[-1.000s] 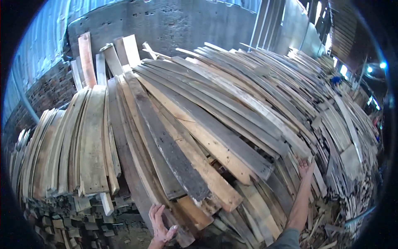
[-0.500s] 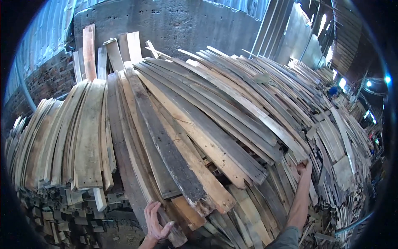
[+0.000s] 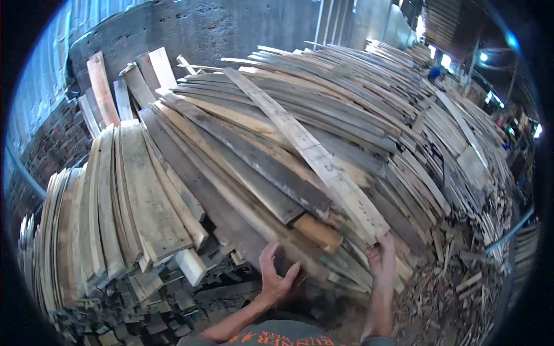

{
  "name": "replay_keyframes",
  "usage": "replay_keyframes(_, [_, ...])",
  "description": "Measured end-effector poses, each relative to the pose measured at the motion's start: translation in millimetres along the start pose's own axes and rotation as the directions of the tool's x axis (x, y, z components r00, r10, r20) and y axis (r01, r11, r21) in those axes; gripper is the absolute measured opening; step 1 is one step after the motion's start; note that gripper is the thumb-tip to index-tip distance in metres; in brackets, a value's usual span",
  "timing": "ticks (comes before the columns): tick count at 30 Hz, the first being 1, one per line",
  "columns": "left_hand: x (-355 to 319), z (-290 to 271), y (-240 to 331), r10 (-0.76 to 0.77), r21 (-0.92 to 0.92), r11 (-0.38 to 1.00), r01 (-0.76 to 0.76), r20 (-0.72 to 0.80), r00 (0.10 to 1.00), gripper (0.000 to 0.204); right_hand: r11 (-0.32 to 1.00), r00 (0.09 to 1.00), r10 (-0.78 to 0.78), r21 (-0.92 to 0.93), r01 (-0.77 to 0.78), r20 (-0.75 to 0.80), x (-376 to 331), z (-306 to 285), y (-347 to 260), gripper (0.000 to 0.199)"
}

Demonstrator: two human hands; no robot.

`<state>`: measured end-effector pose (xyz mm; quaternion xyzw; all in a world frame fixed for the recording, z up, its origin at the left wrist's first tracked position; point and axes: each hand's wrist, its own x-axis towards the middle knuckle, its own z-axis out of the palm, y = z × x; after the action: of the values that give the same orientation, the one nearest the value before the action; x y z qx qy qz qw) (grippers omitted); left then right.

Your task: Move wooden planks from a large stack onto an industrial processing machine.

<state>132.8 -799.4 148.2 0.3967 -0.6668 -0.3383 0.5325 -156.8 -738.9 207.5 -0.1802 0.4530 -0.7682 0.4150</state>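
A long pale plank (image 3: pixel 323 161) lies slantwise across the top of the wood pile. Its near end is pinched in my right hand (image 3: pixel 382 258), fingers closed at the edge. My left hand (image 3: pixel 277 281) is open, thumb and fingers apart, close to the near end of a blurred brown plank (image 3: pixel 297 256). Whether that hand touches the wood, I cannot tell. Between my hands the ends of an orange-brown board (image 3: pixel 316 232) and a dark weathered board (image 3: pixel 306 193) stick out of the pile.
Stacked planks (image 3: pixel 151 202) fan out on the left above short offcuts (image 3: pixel 156 323). More thin boards (image 3: pixel 444 127) fill the right side. Wood scraps (image 3: pixel 456 288) cover the ground at lower right. A concrete wall (image 3: pixel 190 40) rises behind.
My right hand has pulled the pale plank leftward and nearer, off its former place on the right. My left hand has come off the plank end it rested on. The view has turned.
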Motion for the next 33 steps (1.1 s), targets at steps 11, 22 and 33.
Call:
replay_keyframes(11, [-30.0,-105.4,19.7,-0.301,-0.379,0.799,0.467,0.421,0.856,0.037,0.912,0.724,-0.268,0.075,0.403,-0.636,-382.6,-27.2,20.2,0.041])
replay_keyframes(22, [-51.5,-110.3,58.5,-0.345,-0.625,0.207,0.752,0.673,0.655,0.082,0.535,-0.103,-0.683,-0.590,0.605,-0.723,-708.7,2.1,7.3,0.068])
replay_keyframes(33, [-180.8,-183.6,105.2,-0.194,-0.371,0.145,0.917,0.898,0.395,0.063,0.550,-0.291,-0.745,-0.800,0.240,-0.600,-1081.2,7.0,150.9,0.039])
